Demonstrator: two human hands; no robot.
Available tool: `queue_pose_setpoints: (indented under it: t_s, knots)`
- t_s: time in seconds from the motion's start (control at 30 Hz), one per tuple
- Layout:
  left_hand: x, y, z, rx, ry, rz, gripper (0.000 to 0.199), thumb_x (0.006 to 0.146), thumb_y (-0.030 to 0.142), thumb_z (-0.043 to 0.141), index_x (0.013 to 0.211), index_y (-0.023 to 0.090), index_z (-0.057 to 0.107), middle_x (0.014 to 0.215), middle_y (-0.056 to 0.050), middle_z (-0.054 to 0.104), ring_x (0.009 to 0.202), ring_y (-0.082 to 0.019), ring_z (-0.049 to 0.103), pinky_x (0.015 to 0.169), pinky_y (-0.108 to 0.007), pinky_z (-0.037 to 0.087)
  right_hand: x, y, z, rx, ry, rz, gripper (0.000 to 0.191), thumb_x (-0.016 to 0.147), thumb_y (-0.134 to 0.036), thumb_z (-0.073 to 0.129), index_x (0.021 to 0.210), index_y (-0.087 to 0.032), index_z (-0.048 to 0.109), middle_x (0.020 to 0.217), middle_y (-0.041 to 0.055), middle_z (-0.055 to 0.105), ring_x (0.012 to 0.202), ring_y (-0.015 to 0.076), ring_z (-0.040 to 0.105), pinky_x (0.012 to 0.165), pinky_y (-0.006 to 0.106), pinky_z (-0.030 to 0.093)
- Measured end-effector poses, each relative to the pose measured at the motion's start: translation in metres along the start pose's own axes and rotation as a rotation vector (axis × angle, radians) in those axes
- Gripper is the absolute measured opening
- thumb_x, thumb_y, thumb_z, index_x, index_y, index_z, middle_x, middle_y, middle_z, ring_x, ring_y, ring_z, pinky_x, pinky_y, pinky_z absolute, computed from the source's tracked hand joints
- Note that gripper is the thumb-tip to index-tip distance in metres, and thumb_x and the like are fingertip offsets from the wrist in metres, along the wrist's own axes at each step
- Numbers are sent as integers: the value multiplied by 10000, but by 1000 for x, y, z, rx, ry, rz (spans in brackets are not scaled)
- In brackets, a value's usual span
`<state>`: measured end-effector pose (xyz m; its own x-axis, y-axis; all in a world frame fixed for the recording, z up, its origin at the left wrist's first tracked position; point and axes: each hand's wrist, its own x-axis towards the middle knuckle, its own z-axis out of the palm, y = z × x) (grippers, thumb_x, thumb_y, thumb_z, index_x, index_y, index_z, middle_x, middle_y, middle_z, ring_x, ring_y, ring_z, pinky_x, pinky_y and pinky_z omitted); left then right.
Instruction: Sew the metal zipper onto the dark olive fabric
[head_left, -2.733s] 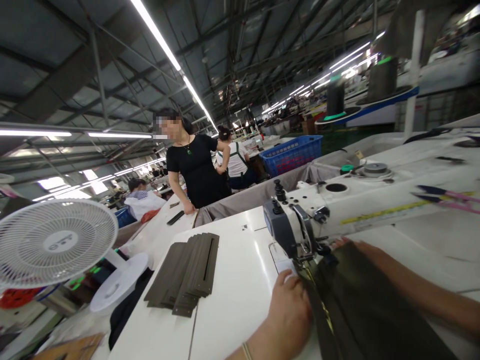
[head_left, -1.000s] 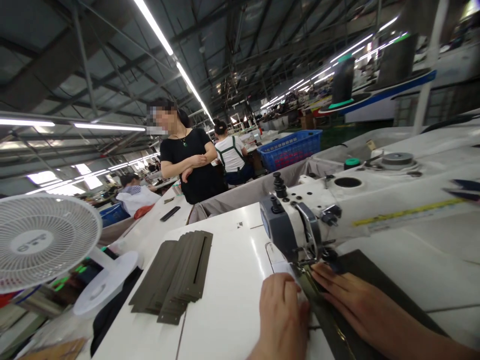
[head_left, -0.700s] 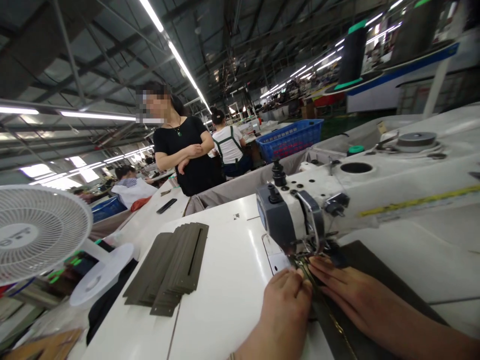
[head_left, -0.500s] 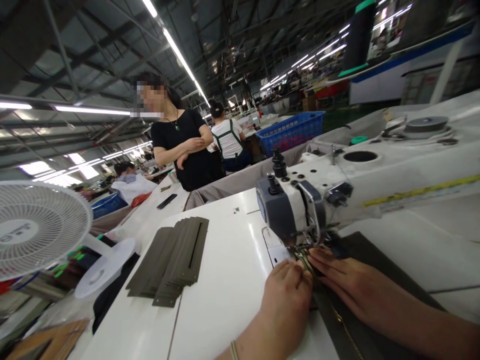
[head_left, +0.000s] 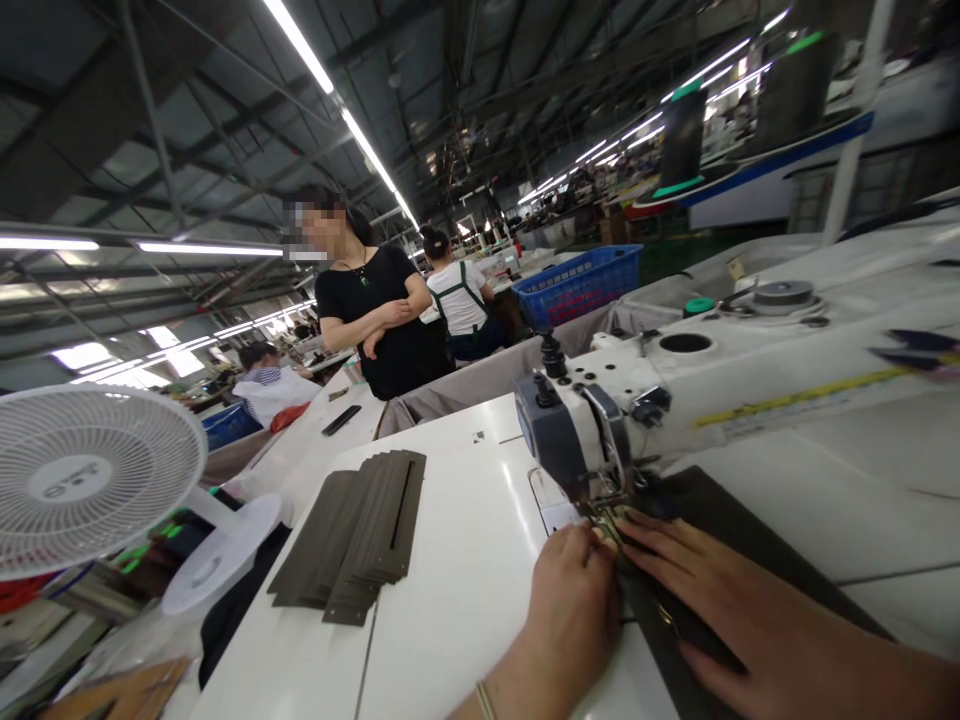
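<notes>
Under the head of a white and grey sewing machine [head_left: 574, 440] lies a dark olive panel [head_left: 652, 640] with a gold-toothed zipper [head_left: 609, 526] on it. My left hand [head_left: 576, 610] is closed at the zipper's left edge, close in front of the presser foot, its fingertips pinching the strip. Flat on the panel rests my right hand [head_left: 712, 590], fingers stretched toward the needle area and thumb apart. A gold zipper pull [head_left: 666, 614] shows between the two hands. The needle itself is hidden behind parts of the machine head.
Left of the machine, a stack of olive slotted pieces [head_left: 352, 535] lies on the white table [head_left: 450, 600]. A white fan [head_left: 90, 480] stands further left, a phone [head_left: 341, 420] behind the stack. Scissors [head_left: 919, 350] lie at right. A person [head_left: 382, 320] stands across the table; a blue basket [head_left: 577, 285] is behind.
My right hand's fingers have spread and its thumb has moved away from them. The zipper pull sits a little nearer the machine. The view has shifted, bringing the scissors into sight.
</notes>
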<state>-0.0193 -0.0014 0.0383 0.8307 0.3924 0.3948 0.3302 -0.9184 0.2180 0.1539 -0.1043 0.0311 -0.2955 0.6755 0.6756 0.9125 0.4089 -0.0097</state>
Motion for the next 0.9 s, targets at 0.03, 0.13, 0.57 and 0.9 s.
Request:
queue_pose_setpoints:
  t_s: [0.03, 0.13, 0.57, 0.9]
  knots:
    - [-1, 0, 0, -20, 8, -3, 325, 787, 56, 503, 1087, 148, 587, 1037, -102, 626, 948, -239, 586, 870, -387, 553, 1, -5, -1, -35, 25, -22, 615, 748, -185, 493, 1358, -111, 481, 1328, 169, 555, 1185, 315, 552, 884, 465, 549]
    - [-3, -1, 0, -46, 25, -23, 344, 744, 51, 503, 1062, 149, 590, 1042, -96, 626, 942, -240, 586, 879, -392, 544, 11, -13, 4, -73, 11, 75, 386, 729, -126, 450, 1067, -123, 635, 1105, 163, 659, 973, 300, 634, 774, 457, 569]
    - [-4, 11, -7, 89, 70, -161, 82, 797, 112, 614, 847, 178, 613, 879, -26, 659, 813, -199, 587, 732, -341, 481, -3, -4, 22, -118, -5, 28, 368, 913, -144, 377, 1168, -86, 636, 1209, 129, 643, 1111, 228, 598, 923, 376, 533]
    - [-4, 13, -6, 286, 14, 84, 138, 798, 150, 707, 721, 156, 592, 783, -17, 647, 800, -214, 551, 738, -364, 428, -10, -3, 24, -158, -31, -2, 405, 934, -209, 376, 1211, -65, 634, 1253, 143, 614, 1119, 235, 607, 908, 371, 549]
